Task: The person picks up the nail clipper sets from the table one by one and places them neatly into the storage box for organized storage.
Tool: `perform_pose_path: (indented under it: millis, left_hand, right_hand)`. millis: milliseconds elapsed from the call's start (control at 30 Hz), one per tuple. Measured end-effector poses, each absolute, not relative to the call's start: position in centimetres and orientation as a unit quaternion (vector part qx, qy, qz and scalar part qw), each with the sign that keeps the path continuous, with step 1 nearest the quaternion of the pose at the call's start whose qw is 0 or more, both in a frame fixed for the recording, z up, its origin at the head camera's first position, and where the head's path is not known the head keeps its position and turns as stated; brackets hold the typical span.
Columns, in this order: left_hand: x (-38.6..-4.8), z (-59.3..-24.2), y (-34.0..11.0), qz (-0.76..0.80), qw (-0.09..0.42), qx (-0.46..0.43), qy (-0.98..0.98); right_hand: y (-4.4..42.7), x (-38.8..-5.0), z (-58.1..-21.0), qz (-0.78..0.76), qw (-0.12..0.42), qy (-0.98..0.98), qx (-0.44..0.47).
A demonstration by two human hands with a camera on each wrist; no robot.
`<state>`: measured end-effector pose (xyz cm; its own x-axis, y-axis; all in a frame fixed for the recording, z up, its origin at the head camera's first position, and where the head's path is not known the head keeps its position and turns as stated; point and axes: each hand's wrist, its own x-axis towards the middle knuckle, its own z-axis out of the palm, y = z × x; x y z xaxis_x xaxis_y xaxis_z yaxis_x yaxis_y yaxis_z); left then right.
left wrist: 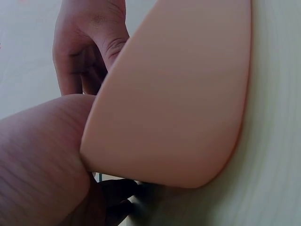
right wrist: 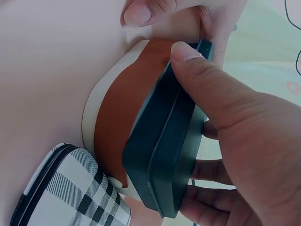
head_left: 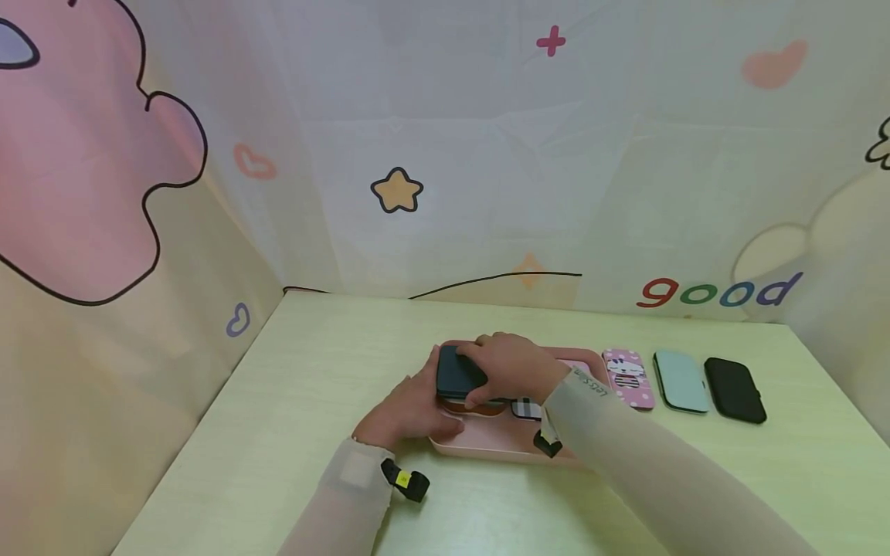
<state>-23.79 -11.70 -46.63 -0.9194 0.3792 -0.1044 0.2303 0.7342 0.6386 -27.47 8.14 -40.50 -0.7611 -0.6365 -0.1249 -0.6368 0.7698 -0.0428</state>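
A dark green boxy case [head_left: 459, 378] is pinched in my right hand [head_left: 518, 367], thumb on one side and fingers on the other. Below it in the pink tray [head_left: 487, 440] lies a rounded brown-and-white case [right wrist: 120, 108]; the right wrist view shows the two touching or nearly so. Beside them is a black-and-white plaid case [right wrist: 80, 188]. My left hand [head_left: 410, 409] grips the tray's left end, its thumb inside the rim and its fingers along the outer wall. The right forearm hides part of the tray.
Right of the tray stand a pink case [head_left: 629, 378] with a cartoon cat, a mint case [head_left: 681, 381] and a black case [head_left: 735, 390] in a row on the pale table [head_left: 278, 463]. A printed curtain [head_left: 473, 154] hangs behind the table.
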Motion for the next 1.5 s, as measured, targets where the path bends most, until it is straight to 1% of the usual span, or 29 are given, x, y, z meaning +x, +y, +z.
perform_pose_path:
  millis: [267, 1067, 1267, 1500]
  left_hand:
    - [-23.8, -46.4, -11.7, 0.324, 0.127, 0.156, 0.925]
    - [-23.7, -46.4, -11.6, 0.321, 0.125, 0.156, 0.926]
    - [-23.8, -46.5, -11.5, 0.325, 0.127, 0.151, 0.925]
    - [-23.8, -46.5, -11.6, 0.324, 0.126, 0.151, 0.925]
  right_hand:
    - [8.3, -27.5, -40.8, -0.002, 0.069, 0.941, -0.332]
    - [8.7, -26.7, -40.9, 0.007, 0.073, 0.942, -0.326]
    - [9.4, -26.8, -41.0, 0.001, 0.06, 0.943, -0.328]
    - [10.9, -27.4, -40.3, -0.034, 0.077, 0.944, -0.319]
